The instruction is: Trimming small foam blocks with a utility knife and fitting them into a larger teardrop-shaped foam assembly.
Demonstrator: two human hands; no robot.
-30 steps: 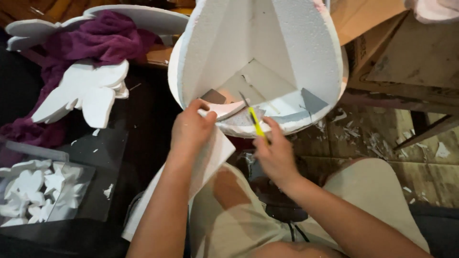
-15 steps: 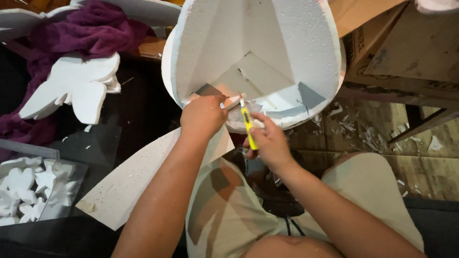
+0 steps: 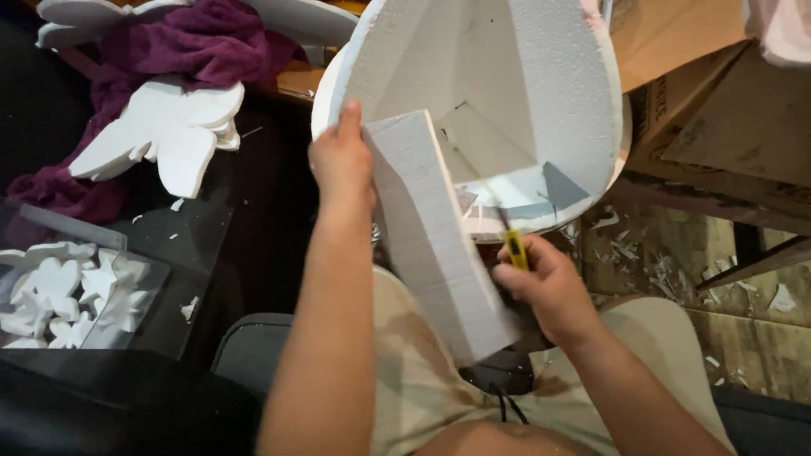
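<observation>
A large rounded white foam shell (image 3: 541, 93) with a hollowed, angular inside stands tilted in front of me. My left hand (image 3: 341, 165) grips the upper end of a long flat white foam strip (image 3: 435, 245), which slants down across the shell's opening toward my lap. My right hand (image 3: 545, 283) is closed around a yellow utility knife (image 3: 514, 245), its blade pointing up at the shell's lower rim, just right of the strip.
A white foam wing cutout (image 3: 165, 135) lies on purple cloth (image 3: 203, 51) at the upper left. A clear box (image 3: 72, 291) of small foam shapes sits at the left. Cardboard boxes (image 3: 735, 127) stand at the right, with foam scraps (image 3: 667, 262) on the floor below.
My left hand has lifted the foam strip from down at my left knee up and across the shell's opening. My right hand with the knife has drawn back slightly from the rim.
</observation>
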